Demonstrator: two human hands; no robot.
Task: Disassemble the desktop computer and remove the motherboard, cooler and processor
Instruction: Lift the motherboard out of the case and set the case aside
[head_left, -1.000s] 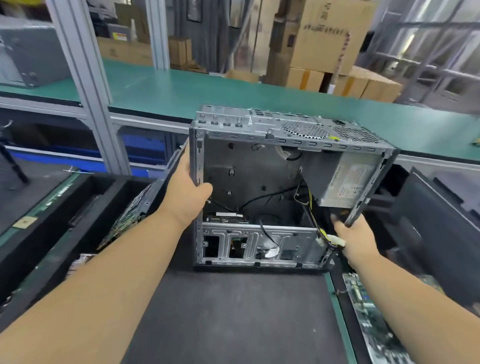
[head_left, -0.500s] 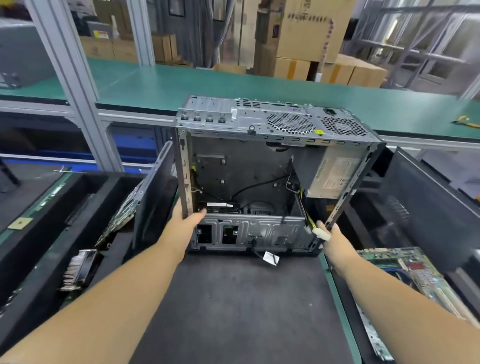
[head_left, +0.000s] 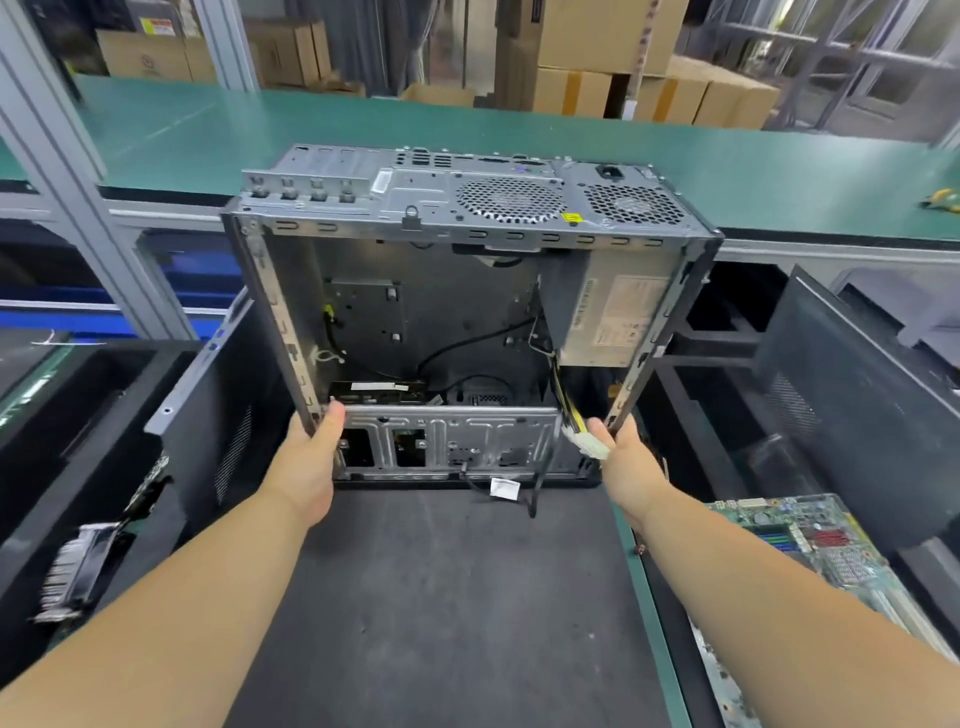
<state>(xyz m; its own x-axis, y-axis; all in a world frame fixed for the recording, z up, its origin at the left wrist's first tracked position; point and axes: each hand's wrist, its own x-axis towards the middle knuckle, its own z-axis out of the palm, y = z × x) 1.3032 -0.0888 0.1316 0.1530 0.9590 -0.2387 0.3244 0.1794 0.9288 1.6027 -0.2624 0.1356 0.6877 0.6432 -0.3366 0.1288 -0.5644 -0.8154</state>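
Note:
An open grey desktop case (head_left: 467, 208) stands on its front end on the black mat, its open side facing me. No motherboard is inside; a power supply (head_left: 618, 317), loose cables and a white connector (head_left: 589, 441) hang in it. My left hand (head_left: 311, 462) grips the lower left frame edge, thumb curled over the rail. My right hand (head_left: 626, 462) holds the lower right frame edge beside the connector. A green motherboard (head_left: 810, 545) lies in the bin at right.
A black side panel (head_left: 208, 415) leans left of the case. A cooler with fins (head_left: 78, 566) lies in the left black bin. A dark panel (head_left: 852, 395) stands at right. Behind runs a green bench (head_left: 363, 124) with cardboard boxes beyond.
The case has been tipped more upright and pushed away from me. Both hands slid down to the lower corners of its frame.

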